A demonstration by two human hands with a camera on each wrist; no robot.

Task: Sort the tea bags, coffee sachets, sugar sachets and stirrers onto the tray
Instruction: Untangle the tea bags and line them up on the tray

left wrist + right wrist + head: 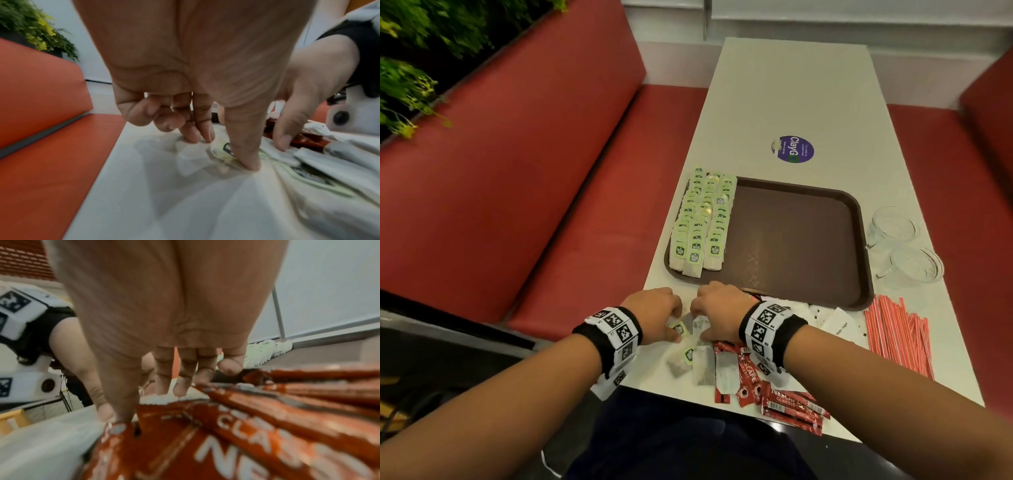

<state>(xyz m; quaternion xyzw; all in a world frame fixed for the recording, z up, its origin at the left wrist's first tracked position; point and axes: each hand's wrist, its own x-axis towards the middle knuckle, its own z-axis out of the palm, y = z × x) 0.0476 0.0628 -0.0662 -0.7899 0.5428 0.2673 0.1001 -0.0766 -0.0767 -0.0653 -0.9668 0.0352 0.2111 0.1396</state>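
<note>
tea bags point(702, 219) rowed on tray point(801, 240) ahead of hands. left hand point(654, 317), right hand point(717, 313) pinching loose tea bags point(690, 356) on tabletop point(787, 102). coffee sachets point(787, 401), stirrers point(899, 335) right of hands, unsorted.

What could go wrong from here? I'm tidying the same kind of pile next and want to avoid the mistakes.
Both the left hand and the right hand are working at the loose tea bags, which lie against the coffee sachets, so a sachet may be dragged along. Some sachets overhang the table edge and could fall. The tea bag rows reach the tray rim and may spill.
</note>
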